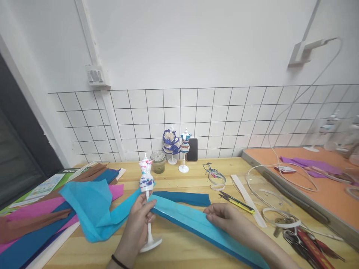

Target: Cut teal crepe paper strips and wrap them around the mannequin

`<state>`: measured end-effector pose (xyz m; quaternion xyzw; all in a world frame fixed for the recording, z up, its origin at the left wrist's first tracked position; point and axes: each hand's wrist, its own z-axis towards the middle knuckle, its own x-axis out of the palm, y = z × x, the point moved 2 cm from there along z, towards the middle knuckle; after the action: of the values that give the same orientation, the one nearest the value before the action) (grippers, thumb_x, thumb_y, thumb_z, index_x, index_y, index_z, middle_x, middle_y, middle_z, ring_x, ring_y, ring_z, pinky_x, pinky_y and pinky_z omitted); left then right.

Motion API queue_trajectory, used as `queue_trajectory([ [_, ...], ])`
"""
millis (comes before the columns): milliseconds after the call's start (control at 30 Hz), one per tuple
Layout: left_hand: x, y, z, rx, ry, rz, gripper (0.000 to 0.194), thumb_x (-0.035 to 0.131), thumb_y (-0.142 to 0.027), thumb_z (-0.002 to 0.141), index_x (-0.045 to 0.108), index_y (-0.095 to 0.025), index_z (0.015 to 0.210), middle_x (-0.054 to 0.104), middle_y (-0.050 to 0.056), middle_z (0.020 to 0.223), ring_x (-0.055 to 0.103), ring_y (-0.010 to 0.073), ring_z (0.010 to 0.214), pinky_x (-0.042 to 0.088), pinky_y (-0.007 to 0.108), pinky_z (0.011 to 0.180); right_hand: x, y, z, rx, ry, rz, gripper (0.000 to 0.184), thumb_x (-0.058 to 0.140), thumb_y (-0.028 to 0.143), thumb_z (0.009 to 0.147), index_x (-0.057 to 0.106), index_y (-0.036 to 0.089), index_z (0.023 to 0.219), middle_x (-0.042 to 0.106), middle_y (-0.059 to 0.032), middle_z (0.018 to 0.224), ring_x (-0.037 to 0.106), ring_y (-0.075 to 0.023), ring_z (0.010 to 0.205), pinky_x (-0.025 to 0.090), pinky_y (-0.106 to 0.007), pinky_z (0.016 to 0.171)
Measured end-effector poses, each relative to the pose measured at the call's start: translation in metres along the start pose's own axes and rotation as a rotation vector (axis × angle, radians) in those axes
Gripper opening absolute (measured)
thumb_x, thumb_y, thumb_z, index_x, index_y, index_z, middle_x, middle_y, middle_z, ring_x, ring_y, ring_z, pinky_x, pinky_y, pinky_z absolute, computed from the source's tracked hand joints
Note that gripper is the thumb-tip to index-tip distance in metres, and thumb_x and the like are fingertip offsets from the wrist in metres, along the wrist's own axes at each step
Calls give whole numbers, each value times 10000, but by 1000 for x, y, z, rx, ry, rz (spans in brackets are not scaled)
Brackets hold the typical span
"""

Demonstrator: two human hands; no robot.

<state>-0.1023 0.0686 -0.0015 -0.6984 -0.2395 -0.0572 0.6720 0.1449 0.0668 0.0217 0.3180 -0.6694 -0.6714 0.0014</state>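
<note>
Both hands grip — left hand (140,216) clasps the mannequin (146,186) stand, right hand (224,218) pinches the blue paper strip (185,218).

Matt crepe paper strip (193,221), glossy plastic mannequin (146,179), smooth wooden table (196,175)

Setting: small craft workroom, hobby-studio type. Evidence: wooden counter (190,179) set against a white wall with a black wire grid panel (224,119). Sheets of crepe paper (33,220) in blue, pink and brown piled at the left. Miniature dress-form mannequins (179,144), partly dressed in paper, stand at the back by the wall. Cutting tools lie loose on the right: a yellow utility knife (237,203), a ruler strip (248,200), scissors (305,241). An adjoining orange work surface (322,186) carries purple paper (308,163).
</note>
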Motion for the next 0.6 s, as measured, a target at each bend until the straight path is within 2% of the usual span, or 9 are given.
queue_trajectory([
  [100, -5, -1, 2, -1, -22, -51, 317, 702, -219, 609, 540, -178, 878, 426, -103, 580, 301, 9, 394, 251, 126, 365, -2, -2, -7, -5, 74, 8, 218, 570, 342, 755, 648, 157, 837, 596, 24, 686, 500, -122, 613, 352, -204, 542],
  [200, -8, -1, 4, -2, -27, -80, 310, 699, -207, 614, 545, -177, 881, 419, -104, 551, 310, 14, 395, 260, 125, 369, -5, -18, -17, 64, 140, -19, 182, 632, 217, 651, 666, 176, 825, 641, 32, 733, 551, -138, 660, 373, -188, 540],
  [367, -8, -1, 5, 29, -33, -104, 307, 706, -204, 601, 547, -190, 862, 430, -105, 555, 317, 13, 396, 257, 123, 371, -18, -39, -27, 124, 77, -91, 142, 539, 133, 635, 647, 172, 721, 636, 43, 654, 552, -124, 603, 352, -193, 518],
  [500, -1, 1, -2, 56, -28, -89, 299, 701, -220, 612, 539, -202, 863, 460, -96, 602, 317, 13, 413, 257, 118, 374, -40, -38, -30, 160, 94, -173, 191, 509, 132, 633, 676, 189, 706, 658, 46, 637, 570, -124, 582, 359, -196, 513],
  [600, 10, 5, -11, 73, -9, -58, 345, 687, -216, 633, 539, -214, 944, 514, -72, 714, 305, 10, 429, 250, 116, 371, -60, -35, -30, 243, 47, -310, 195, 597, 117, 528, 699, 192, 677, 674, 19, 618, 592, -168, 554, 377, -223, 488],
])
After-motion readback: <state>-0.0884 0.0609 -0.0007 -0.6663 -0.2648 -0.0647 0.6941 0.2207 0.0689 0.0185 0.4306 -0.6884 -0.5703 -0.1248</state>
